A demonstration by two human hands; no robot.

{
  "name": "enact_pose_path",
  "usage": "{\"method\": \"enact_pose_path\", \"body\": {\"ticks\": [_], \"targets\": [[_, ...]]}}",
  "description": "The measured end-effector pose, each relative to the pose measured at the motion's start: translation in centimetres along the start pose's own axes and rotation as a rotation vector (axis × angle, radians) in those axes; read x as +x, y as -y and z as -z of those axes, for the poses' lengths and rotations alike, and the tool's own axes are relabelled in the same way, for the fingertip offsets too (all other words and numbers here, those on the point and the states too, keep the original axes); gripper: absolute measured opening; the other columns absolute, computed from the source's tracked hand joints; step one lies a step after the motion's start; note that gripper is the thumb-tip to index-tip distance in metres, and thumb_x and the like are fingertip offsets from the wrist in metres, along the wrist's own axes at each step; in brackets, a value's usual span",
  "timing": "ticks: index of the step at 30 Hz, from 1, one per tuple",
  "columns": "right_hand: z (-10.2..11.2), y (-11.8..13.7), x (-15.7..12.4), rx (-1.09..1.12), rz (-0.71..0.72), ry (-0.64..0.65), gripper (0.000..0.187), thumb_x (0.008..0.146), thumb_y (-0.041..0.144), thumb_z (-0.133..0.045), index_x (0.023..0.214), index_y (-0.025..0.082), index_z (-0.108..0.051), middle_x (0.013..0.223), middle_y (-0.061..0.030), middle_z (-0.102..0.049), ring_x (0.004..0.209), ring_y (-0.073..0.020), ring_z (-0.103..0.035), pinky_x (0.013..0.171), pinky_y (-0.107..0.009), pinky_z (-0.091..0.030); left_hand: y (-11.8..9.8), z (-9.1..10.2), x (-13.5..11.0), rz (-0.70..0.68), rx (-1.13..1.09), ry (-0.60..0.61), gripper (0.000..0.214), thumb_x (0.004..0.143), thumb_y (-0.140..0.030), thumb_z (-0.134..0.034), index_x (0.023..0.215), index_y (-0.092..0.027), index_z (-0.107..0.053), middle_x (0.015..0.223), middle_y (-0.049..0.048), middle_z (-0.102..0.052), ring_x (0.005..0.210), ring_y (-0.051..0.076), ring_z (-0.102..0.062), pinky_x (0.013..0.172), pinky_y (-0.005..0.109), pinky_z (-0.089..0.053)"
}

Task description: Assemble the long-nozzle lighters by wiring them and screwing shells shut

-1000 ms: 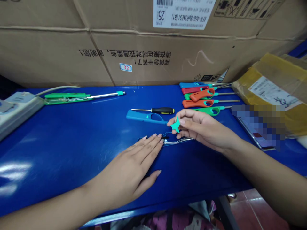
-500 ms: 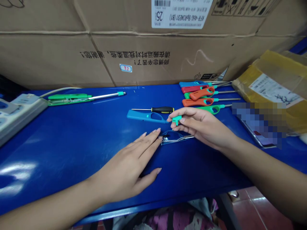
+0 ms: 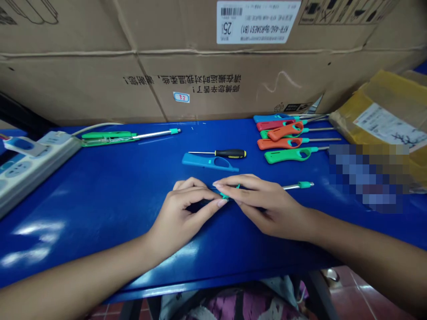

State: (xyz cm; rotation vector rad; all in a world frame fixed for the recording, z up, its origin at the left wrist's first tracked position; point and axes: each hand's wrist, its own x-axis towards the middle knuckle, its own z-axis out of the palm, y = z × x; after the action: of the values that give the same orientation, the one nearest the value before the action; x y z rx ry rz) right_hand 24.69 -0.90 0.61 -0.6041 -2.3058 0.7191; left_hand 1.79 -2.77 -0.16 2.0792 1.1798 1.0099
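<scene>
A glossy blue table point(image 3: 100, 200) fills most of the view, and soft white light reflects on its left part. Behind it, large brown cardboard boxes point(image 3: 100, 75) stand like a wall; 1 box carries a white shipping label point(image 3: 258, 21) with a barcode and the number 25, and a small sticker point(image 3: 181, 97) reads 33. At the right, a yellow-brown parcel point(image 3: 383, 115) lies on the table. At the left edge lies a white power strip point(image 3: 30, 162). Under the table's front edge, red floor tiles point(image 3: 343, 298) are visible.
</scene>
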Motion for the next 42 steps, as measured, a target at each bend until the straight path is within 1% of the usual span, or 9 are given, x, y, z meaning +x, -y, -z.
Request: {"method": "enact_pose_path", "body": {"ticks": [5,8,10,13,18,23,28,33,42], "targets": [[0.0,0.3,-0.2,-0.013,-0.002,0.007,0.05,0.1,0.011,-0.047,0.148,0.024,-0.048,0.142,-0.0086,-0.062,0.135,-0.0162,-0.054,0.111,-0.036,-0.045,0.0,0.0,0.1,0.007,-0.029,-0.05,0.007,0.084,-0.029,-0.08,0.087,-0.024,-0.077,0.082,-0.0002,-0.075,0.078,0.017,-0.065,0.076,0.037,-0.046],[0.2,0.2,0.0,-0.059,0.018,0.043,0.048,0.101,0.011,-0.045,0.147,0.022,-0.049,0.144,-0.0094,-0.06,0.134,-0.0161,-0.054,0.111,-0.037,-0.043,0.1,0.1,0.2,-0.057,0.01,-0.048,0.003,0.088,-0.026,-0.075,0.088,-0.023,-0.076,0.082,-0.0003,-0.075,0.079,0.017,-0.065,0.076,0.037,-0.044],[0.5,0.0,0.1,-0.124,0.004,0.063,0.042,0.101,0.015,-0.047,0.141,0.023,-0.056,0.141,-0.0084,-0.062,0.131,-0.0179,-0.055,0.11,-0.04,-0.043,0.3,0.2,0.2,-0.125,0.082,-0.035,0.005,0.091,-0.025,-0.072,0.088,-0.023,-0.075,0.08,-0.001,-0.076,0.079,0.016,-0.064,0.078,0.037,-0.042],[1.5,-0.3,0.2,-0.222,-0.023,0.081,0.03,0.101,0.023,-0.053,0.127,0.026,-0.067,0.124,-0.0061,-0.072,0.116,-0.0202,-0.061,0.102,-0.042,-0.045,0.5,0.5,0.3,-0.259,0.264,0.022,0.005,0.093,-0.024,-0.069,0.093,-0.024,-0.074,0.082,-0.0015,-0.076,0.084,0.017,-0.064,0.082,0.039,-0.038],[2.8,-0.1,0.2,-0.299,0.024,0.176,0.028,0.1,0.03,-0.057,0.126,0.026,-0.067,0.104,-0.0036,-0.076,0.101,-0.0192,-0.062,0.092,-0.038,-0.043,0.0,0.9,0.3,-0.482,0.486,0.081,0.008,0.095,-0.018,-0.064,0.1,-0.016,-0.07,0.086,0.0026,-0.074,0.084,0.019,-0.061,0.078,0.037,-0.037],[2.5,0.6,0.0,-0.298,0.012,0.226,0.024,0.101,0.028,-0.054,0.12,0.022,-0.067,0.1,-0.0041,-0.075,0.101,-0.0195,-0.061,0.092,-0.038,-0.041,-0.8,0.8,0.3,-0.578,0.598,0.107,0.007,0.096,-0.017,-0.062,0.094,-0.015,-0.069,0.081,0.0025,-0.073,0.081,0.019,-0.059,0.076,0.035,-0.036],[2.6,0.5,0.1,-0.324,-0.032,0.265,0.017,0.097,0.03,-0.059,0.109,0.022,-0.068,0.101,-0.0049,-0.074,0.1,-0.0213,-0.061,0.09,-0.038,-0.04,-0.9,0.6,0.4,-0.529,0.561,0.135,0.011,0.099,-0.021,-0.059,0.096,-0.018,-0.069,0.086,0.0021,-0.073,0.081,0.017,-0.059,0.075,0.034,-0.037],[4.0,-0.8,0.1,-0.329,-0.116,0.18,0.015,0.093,0.027,-0.065,0.106,0.021,-0.071,0.099,-0.0053,-0.074,0.096,-0.0207,-0.063,0.088,-0.038,-0.042,-0.5,0.6,0.4,-0.363,0.522,0.167,0.027,0.098,-0.035,-0.061,0.119,-0.019,-0.067,0.113,0.0088,-0.072,0.102,0.023,-0.062,0.085,0.038,-0.044],[4.4,-2.7,0.2,-0.251,-0.254,0.257,0.015,0.092,0.028,-0.067,0.104,0.02,-0.073,0.103,-0.0069,-0.068,0.098,-0.0218,-0.061,0.088,-0.038,-0.044,0.7,0.6,-0.3,-0.392,0.605,0.184,0.029,0.099,-0.023,-0.057,0.125,-0.016,-0.068,0.13,0.0078,-0.07,0.107,0.027,-0.062,0.087,0.042,-0.05]]}}
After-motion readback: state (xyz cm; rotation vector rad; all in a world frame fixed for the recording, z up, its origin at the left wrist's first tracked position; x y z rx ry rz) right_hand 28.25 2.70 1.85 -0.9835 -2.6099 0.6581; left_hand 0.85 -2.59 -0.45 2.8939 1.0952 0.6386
